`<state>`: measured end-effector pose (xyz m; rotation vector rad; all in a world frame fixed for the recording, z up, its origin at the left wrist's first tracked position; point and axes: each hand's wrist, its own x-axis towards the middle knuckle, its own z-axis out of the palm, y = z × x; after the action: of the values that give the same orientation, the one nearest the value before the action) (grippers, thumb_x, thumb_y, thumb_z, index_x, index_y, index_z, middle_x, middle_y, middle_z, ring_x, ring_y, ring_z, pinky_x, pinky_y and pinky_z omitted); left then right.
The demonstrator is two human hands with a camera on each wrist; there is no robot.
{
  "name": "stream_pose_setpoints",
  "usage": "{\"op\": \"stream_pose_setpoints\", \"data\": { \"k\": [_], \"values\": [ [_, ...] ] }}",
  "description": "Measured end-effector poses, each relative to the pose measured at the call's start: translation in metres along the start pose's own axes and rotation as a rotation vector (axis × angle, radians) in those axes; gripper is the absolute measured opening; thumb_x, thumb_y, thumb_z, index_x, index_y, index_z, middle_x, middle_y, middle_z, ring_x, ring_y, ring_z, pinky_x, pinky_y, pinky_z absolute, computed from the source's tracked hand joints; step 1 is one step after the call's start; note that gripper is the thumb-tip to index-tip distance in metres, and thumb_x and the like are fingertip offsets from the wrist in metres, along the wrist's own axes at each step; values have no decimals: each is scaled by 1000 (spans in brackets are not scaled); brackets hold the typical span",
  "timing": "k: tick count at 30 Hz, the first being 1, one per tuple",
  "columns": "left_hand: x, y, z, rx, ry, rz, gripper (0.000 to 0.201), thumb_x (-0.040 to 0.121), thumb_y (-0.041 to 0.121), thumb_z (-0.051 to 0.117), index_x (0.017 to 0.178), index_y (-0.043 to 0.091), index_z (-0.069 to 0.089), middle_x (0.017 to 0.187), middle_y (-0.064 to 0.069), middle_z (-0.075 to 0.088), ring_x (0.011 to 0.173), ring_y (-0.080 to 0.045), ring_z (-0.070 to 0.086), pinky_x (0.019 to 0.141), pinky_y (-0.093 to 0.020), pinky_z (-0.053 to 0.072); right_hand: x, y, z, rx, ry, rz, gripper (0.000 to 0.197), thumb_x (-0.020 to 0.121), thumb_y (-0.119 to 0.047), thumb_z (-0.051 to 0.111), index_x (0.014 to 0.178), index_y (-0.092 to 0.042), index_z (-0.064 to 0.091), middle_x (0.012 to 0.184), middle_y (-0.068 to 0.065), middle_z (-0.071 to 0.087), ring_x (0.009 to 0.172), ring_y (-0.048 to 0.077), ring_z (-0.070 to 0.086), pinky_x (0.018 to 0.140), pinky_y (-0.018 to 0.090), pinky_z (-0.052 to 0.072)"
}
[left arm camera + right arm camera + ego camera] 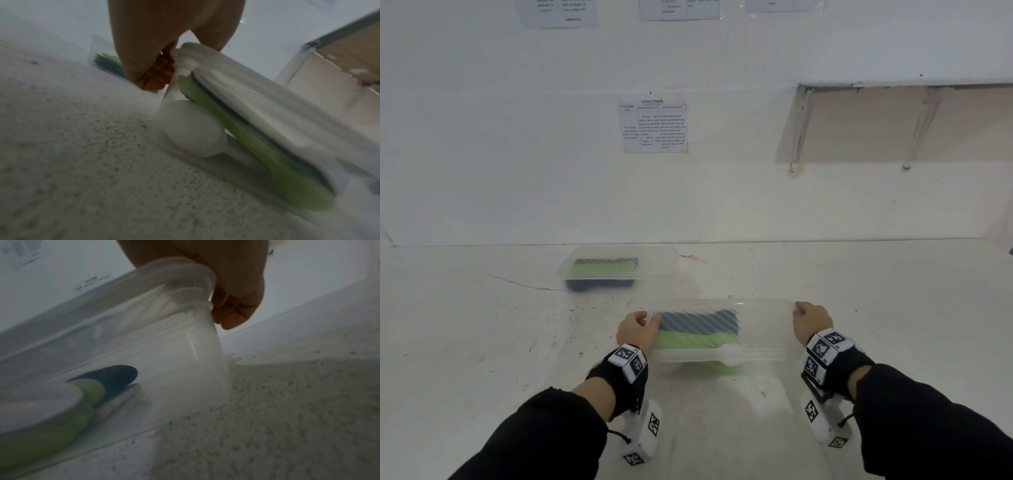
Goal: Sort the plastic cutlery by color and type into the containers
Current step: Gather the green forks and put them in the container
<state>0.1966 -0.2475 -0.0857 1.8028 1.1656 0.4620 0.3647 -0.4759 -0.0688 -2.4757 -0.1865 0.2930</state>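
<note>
A clear plastic container (763,329) lies in front of me on the white table, holding dark blue, green and white plastic spoons (698,339). My left hand (637,330) grips its left end, fingers curled on the rim (185,48). My right hand (810,320) grips the right end, fingers curled round the rim (197,272). In the left wrist view a white spoon bowl (191,129) and green spoons (267,154) press against the container wall. The right wrist view shows a dark blue spoon (115,374) and green spoon (90,389) inside.
A second clear container (616,267) with green and dark blue cutlery sits farther back on the left. The table (482,325) meets a white wall behind. A printed sheet (653,125) hangs on the wall, and a shelf on brackets (914,123) is at upper right.
</note>
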Motion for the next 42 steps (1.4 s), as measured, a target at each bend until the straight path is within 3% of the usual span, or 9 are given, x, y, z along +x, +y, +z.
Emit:
{"op": "stream_pose_setpoints", "data": {
  "k": [6,11,17,19,22,25,31,36,42],
  "values": [
    [9,3,5,-54,-89,-75,37,93,21,51,124,1,56,130,-16,55,118,-33,51,102,-34,38,-1,0,4,44,7,-10,40,99,-8,32,138,-4,40,141,19,40,127,33,42,102,31,34],
    [19,15,0,72,-117,-83,43,100,27,35,116,-6,59,125,-23,55,116,-35,51,91,-31,38,11,-11,1,97,-6,43,38,100,-18,30,128,2,46,129,23,50,118,35,48,93,32,39],
    [24,10,1,49,-59,-110,36,95,27,49,107,-2,67,115,-20,63,107,-36,56,84,-29,40,16,-8,16,138,57,26,31,100,-15,35,120,7,41,121,27,51,107,37,53,75,32,37],
    [26,10,2,63,-69,-106,35,94,26,50,104,-1,68,114,-20,64,106,-36,57,86,-30,42,17,-8,17,152,47,45,32,100,-16,34,121,8,40,123,28,50,109,38,52,77,32,37],
    [24,12,7,131,-51,-68,40,99,28,40,116,-4,58,122,-24,58,112,-37,53,89,-32,39,19,-8,19,111,-12,77,38,102,-22,28,121,8,40,125,29,50,113,39,51,87,35,40],
    [20,16,11,212,-51,-51,41,103,28,29,122,-4,45,125,-29,52,115,-39,50,90,-36,38,20,-6,21,81,-7,51,27,102,-23,25,103,0,38,119,31,53,108,40,54,78,33,38],
    [24,12,11,253,-49,47,19,102,24,29,97,7,35,119,-31,54,108,-42,52,85,-37,38,14,-9,15,-17,0,38,40,103,-23,22,122,6,43,124,25,52,114,36,51,85,33,40],
    [19,15,2,255,-60,44,41,103,24,29,124,-5,48,131,-27,50,119,-37,47,93,-33,35,3,-11,4,-29,-59,-21,44,102,-20,25,142,-3,29,145,19,33,130,32,37,104,34,33],
    [-22,-3,0,212,-162,114,53,102,32,27,149,8,18,147,-21,35,133,-35,37,105,-32,29,-17,6,11,-96,-162,-190,56,102,-28,23,149,-6,1,158,10,3,145,23,12,115,28,15]
  ]
}}
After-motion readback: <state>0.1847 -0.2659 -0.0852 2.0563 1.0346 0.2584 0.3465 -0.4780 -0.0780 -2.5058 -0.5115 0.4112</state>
